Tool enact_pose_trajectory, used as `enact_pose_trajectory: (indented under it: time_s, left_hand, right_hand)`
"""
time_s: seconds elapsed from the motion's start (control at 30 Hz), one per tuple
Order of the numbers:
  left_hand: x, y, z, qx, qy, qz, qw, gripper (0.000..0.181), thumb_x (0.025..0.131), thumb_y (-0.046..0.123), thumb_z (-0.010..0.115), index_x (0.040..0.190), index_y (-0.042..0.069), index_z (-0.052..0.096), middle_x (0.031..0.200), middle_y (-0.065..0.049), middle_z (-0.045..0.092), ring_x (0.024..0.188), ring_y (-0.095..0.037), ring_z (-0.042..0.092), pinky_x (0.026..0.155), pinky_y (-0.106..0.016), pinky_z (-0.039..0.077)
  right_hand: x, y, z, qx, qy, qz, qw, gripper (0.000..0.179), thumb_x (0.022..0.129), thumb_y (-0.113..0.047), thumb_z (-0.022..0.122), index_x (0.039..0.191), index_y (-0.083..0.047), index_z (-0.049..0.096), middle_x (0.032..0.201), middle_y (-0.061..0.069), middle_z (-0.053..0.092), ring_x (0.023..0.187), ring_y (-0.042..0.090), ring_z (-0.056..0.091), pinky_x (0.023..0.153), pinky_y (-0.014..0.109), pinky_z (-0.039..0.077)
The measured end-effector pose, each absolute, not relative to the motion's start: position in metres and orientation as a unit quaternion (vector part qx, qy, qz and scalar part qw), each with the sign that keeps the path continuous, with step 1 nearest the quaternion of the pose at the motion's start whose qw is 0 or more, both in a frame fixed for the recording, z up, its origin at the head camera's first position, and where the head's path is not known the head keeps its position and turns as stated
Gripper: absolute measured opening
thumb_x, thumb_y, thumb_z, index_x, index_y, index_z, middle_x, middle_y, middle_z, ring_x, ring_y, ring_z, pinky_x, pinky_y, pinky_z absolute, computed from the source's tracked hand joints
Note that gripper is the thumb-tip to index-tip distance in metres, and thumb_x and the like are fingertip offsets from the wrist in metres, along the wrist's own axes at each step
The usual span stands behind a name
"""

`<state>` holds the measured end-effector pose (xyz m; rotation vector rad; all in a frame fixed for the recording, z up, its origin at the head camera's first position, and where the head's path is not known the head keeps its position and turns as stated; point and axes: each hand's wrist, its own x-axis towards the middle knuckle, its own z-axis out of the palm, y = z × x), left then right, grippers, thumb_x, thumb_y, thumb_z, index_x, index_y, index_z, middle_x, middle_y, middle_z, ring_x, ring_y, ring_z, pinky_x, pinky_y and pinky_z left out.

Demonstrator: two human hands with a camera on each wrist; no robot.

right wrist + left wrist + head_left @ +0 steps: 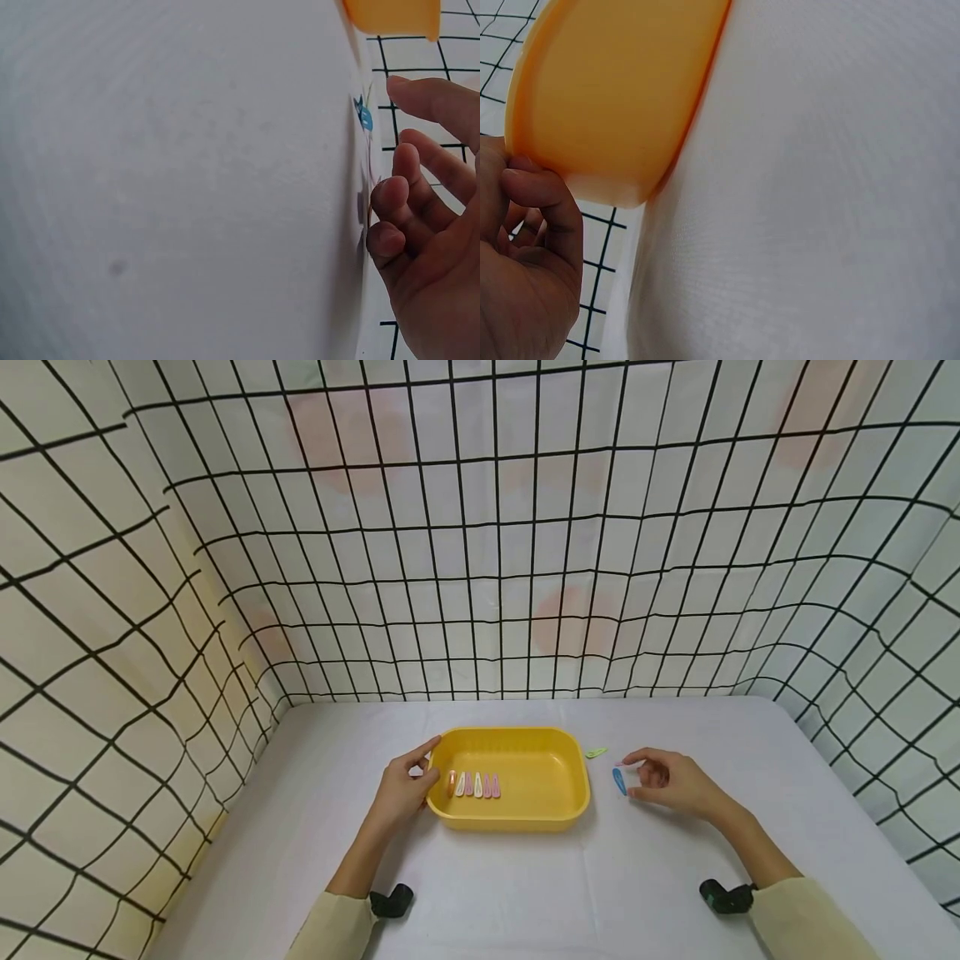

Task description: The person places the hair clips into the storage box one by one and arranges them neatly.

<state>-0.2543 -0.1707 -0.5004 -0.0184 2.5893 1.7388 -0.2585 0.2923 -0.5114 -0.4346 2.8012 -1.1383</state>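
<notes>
A yellow plastic tray point(525, 822) stands on the table, and my left hand point(405, 789) grips its left rim between thumb and fingers. In the left wrist view the thumb bends over the edge of the tray point(622, 90). Inside the tray, at the left, lies a row of several snap hair clips point(478, 785) in orange, white and pink. Right of the tray, a blue hair clip point(618, 781) lies by the fingertips of my right hand point(671, 783). Thumb and index finger are spread apart near the blue clip point(365, 118). A bit of pink shows by the index fingertip.
A green hair clip point(596, 752) lies just off the tray's right rim. White cloth point(525, 893) covers the table. Black wire grid panels point(495, 577) with white fabric behind stand at the back and both sides. Black wrist devices point(392, 902) sit at both cuffs.
</notes>
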Motion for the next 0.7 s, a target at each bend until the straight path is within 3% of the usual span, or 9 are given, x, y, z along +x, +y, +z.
enact_pose_trajectory:
  time_s: [0.7]
  left_hand:
    - [-0.2548,-0.1708,-0.5020,-0.010,0.830,0.558,0.013,0.058,0.090,0.009,0.065,0.144,0.031,0.061,0.092,-0.005,0.051,0.046,-0.013,0.042,0.043,-0.019,0.040]
  right_hand:
    - [-0.2615,0.2833,-0.5112,-0.142,0.925,-0.337,0.097,0.050,0.084,-0.024,0.083,0.130,-0.011,0.066,0.081,-0.001,0.056,0.069,0.012,0.048,0.058,0.022,0.039]
